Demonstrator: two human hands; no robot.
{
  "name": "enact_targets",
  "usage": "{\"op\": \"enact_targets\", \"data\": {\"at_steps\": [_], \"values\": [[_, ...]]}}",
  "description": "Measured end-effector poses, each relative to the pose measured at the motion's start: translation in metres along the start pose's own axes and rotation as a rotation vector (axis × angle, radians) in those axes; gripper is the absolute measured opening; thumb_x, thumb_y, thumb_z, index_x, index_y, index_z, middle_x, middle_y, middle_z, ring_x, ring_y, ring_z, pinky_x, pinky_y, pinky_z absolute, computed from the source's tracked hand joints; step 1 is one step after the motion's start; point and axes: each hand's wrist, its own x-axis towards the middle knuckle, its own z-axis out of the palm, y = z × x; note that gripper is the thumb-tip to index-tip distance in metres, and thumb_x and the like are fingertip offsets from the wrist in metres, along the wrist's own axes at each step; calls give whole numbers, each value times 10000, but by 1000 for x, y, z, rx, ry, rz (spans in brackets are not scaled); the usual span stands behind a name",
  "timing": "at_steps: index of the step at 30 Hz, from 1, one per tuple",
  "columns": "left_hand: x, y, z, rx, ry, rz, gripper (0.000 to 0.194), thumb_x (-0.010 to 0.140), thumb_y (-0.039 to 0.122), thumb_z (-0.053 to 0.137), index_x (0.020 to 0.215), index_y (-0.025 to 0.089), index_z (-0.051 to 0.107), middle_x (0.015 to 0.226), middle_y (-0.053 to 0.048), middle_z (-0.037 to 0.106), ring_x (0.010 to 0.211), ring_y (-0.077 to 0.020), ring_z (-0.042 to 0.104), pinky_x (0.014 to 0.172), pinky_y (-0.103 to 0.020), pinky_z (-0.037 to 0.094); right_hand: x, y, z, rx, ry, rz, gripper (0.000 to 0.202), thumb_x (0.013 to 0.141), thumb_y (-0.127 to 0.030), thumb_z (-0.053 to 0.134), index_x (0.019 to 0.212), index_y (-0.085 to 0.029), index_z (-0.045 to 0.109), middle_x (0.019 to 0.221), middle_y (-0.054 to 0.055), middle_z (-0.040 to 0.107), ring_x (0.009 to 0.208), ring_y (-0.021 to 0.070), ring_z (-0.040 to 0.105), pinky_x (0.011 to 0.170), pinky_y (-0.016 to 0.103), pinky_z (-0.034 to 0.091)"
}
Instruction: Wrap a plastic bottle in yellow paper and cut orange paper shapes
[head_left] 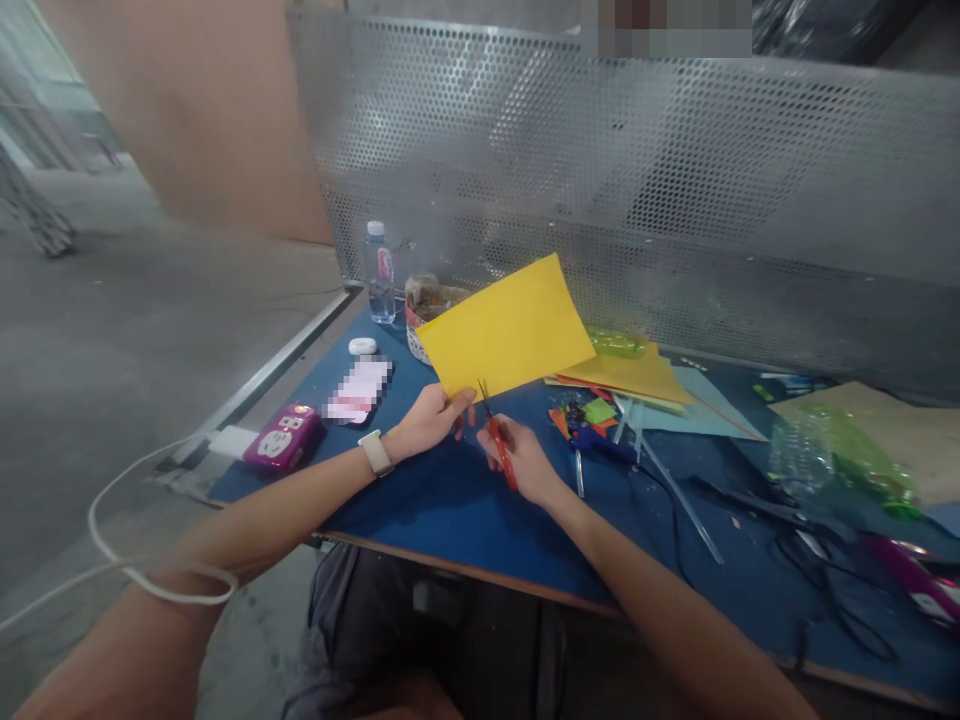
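A yellow sheet of paper [514, 325] is held up above the blue table by my left hand [433, 418], which pinches its lower left edge between thumb and fingers. Red-handled scissors [502, 455] are gripped in my right hand [523, 458], just to the right of my left hand. Their dark blades point up and meet the sheet's lower edge near my left thumb. Whether the blades are apart is hard to tell. Behind the sheet, its left part overlaps a round patterned basket [415, 343].
On the blue table [420, 510] stand a water bottle [380, 275], a white case [362, 346], a phone [360, 390] and a purple power socket [283, 438]. To the right lie coloured papers [709, 405], a glue gun [604, 445], cables and plastic bottles [862, 455]. A perforated metal panel [637, 180] rises behind.
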Motion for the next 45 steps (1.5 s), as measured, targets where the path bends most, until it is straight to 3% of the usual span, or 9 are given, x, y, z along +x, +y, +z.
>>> {"op": "enact_targets", "data": {"at_steps": [8, 22, 30, 45], "values": [[2, 0, 5, -5, 42, -5, 752, 1087, 848, 580, 739, 187, 659, 677, -39, 701, 497, -112, 615, 522, -241, 497, -4, -11, 4, 85, -19, 26, 631, 946, -870, 755, 913, -260, 597, 621, -40, 623, 579, 180, 582, 627, 333, 452], [1, 2, 1, 31, -4, 1, 802, 1092, 867, 545, 680, 189, 656, 610, -35, 676, 484, -117, 620, 536, -242, 470, 0, 2, 5, 197, -24, 36, 628, 949, -843, 793, 878, -246, 610, 637, -56, 571, 517, 151, 599, 543, 289, 422], [1, 2, -1, 86, 6, -2, 744, 1147, 715, 554, 626, 191, 642, 559, -26, 652, 492, -114, 600, 578, -241, 476, 0, 0, 9, 180, 19, 44, 664, 906, -892, 795, 858, -248, 640, 572, -22, 638, 507, 191, 668, 537, 296, 528], [2, 2, -5, 108, -16, -9, 760, 1133, 751, 550, 622, 195, 635, 550, -41, 646, 475, -117, 581, 542, -236, 463, -2, -3, 7, 227, -2, 85, 705, 860, -930, 812, 784, -261, 606, 521, -37, 582, 400, 175, 588, 414, 292, 430]]}}
